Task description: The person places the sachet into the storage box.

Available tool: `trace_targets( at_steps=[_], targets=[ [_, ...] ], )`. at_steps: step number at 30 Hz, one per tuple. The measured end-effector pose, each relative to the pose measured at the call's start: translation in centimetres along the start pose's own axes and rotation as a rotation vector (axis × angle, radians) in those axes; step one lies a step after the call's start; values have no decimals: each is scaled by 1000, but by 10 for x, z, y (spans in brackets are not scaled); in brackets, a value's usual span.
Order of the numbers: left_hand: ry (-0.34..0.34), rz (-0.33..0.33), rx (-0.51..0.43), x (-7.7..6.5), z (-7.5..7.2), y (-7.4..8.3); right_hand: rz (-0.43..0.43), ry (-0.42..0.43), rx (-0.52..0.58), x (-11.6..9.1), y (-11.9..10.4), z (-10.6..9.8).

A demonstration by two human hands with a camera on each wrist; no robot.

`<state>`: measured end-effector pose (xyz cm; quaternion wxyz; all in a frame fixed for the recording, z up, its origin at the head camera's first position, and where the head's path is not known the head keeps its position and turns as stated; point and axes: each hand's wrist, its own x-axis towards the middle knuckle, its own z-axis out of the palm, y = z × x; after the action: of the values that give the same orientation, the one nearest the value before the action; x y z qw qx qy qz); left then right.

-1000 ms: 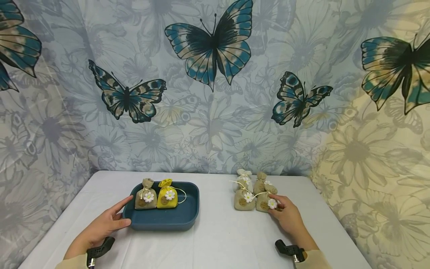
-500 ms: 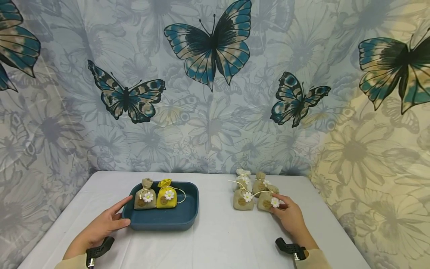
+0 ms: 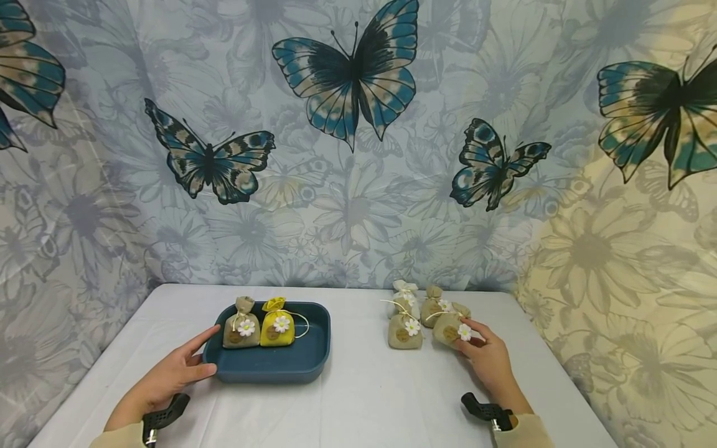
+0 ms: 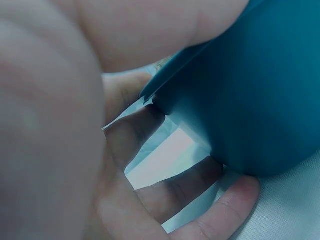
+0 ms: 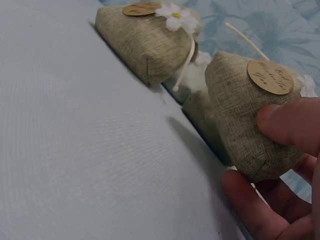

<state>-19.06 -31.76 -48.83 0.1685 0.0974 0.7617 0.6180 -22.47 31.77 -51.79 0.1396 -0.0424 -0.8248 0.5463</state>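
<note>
My right hand (image 3: 494, 359) pinches a beige drawstring sachet (image 3: 447, 326) by its side. In the right wrist view the thumb lies on the front of that sachet (image 5: 235, 100), below its round paper tag (image 5: 270, 76), and it is tilted, its lower edge lifted from the cloth. Around it stand another beige sachet (image 3: 405, 331) with a white flower, a further beige one (image 3: 431, 309) and a white one (image 3: 404, 290) behind. My left hand (image 3: 168, 381) spreads along the left end of a blue tray (image 3: 269, 372); its fingertips touch the outer wall (image 4: 240, 100).
Inside the tray, a beige sachet (image 3: 241, 326) and a yellow sachet (image 3: 276, 330) stand side by side at the back left. White cloth (image 3: 370, 386) covers the table. A butterfly-printed curtain (image 3: 358, 236) hangs right behind the table's back edge.
My right hand has drawn the pinched sachet a little to the right and up, away from the beige one beside it, and it now tilts. The left hand and tray stay put.
</note>
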Motion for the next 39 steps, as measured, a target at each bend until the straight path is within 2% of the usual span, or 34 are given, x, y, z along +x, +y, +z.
trace_targets(
  at_steps=[2,9,16,28,39],
  targets=[
    [1,-3,-2,0,0,0,7,6,13,0,-1,0],
    [-4,1,1,0,0,1,19,61,-108,0,-3,-4],
    [-4,7,8,1,1,2,12,94,-118,3,-9,-13],
    [-6,-5,6,0,0,1,-50,129,-129,13,-42,-26],
    [-5,-7,1,0,-1,1,-82,98,-175,26,-77,-25]
  ],
)
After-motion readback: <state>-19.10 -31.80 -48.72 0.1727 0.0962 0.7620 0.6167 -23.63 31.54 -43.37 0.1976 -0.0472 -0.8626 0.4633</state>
